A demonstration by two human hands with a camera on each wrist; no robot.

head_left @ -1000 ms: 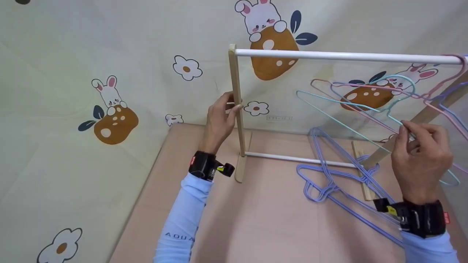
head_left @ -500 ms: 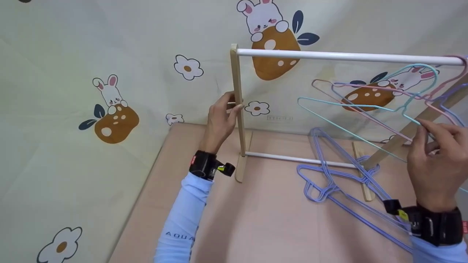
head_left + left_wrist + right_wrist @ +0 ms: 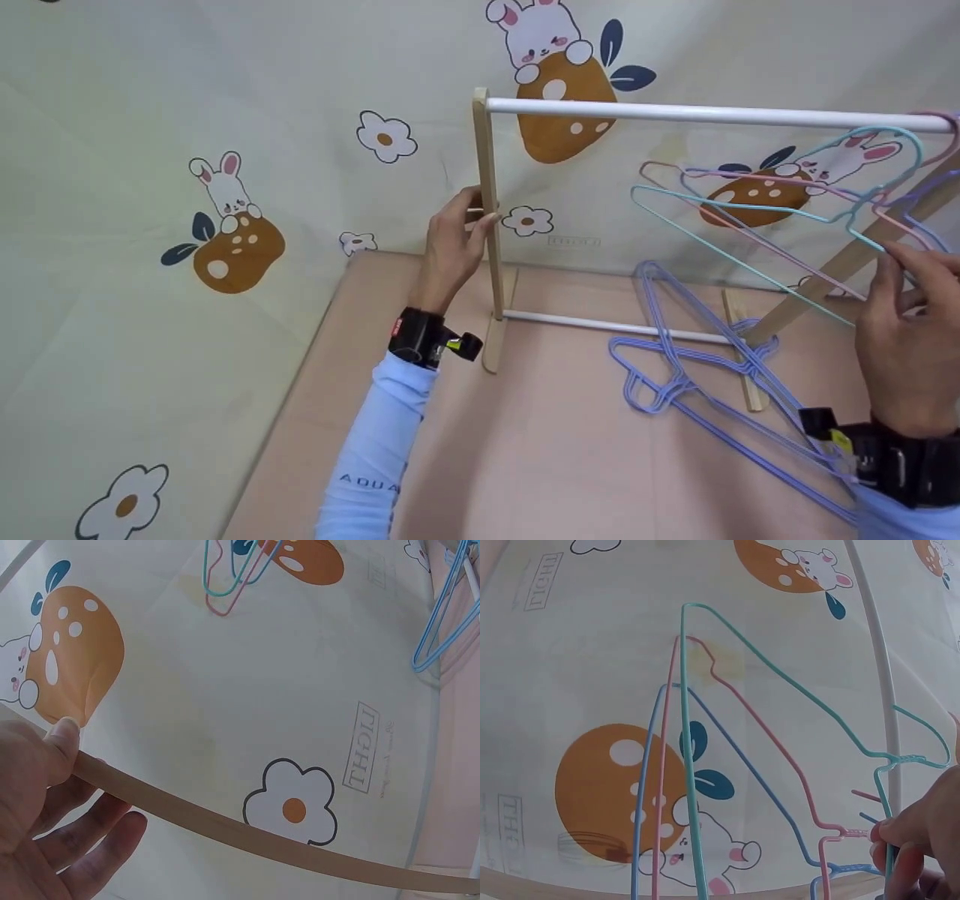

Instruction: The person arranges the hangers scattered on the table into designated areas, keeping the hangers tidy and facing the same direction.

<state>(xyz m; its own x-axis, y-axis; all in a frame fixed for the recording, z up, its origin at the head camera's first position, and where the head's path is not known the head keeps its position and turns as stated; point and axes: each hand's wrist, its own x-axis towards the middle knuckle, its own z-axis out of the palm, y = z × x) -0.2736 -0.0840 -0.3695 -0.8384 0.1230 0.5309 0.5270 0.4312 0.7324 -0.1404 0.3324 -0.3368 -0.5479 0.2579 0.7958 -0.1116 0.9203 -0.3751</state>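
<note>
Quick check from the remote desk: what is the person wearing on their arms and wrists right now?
Both arms are in light blue long sleeves; the left sleeve carries small dark lettering reading AQUA. Each wrist has a black strap with a small red tag, holding a black camera unit with a yellow mark: one behind the left hand, one behind the right hand. The hands are bare.

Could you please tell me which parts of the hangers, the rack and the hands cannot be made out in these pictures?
- Right hand: head view's right edge cuts it; its grip on the teal hanger is hidden by its own back.
- White rail: its right end runs out of the head view.
- Teal hanger's hook: whether it sits over the rail is unclear.
- Left hand: fingers wrap behind the wooden post.
</note>
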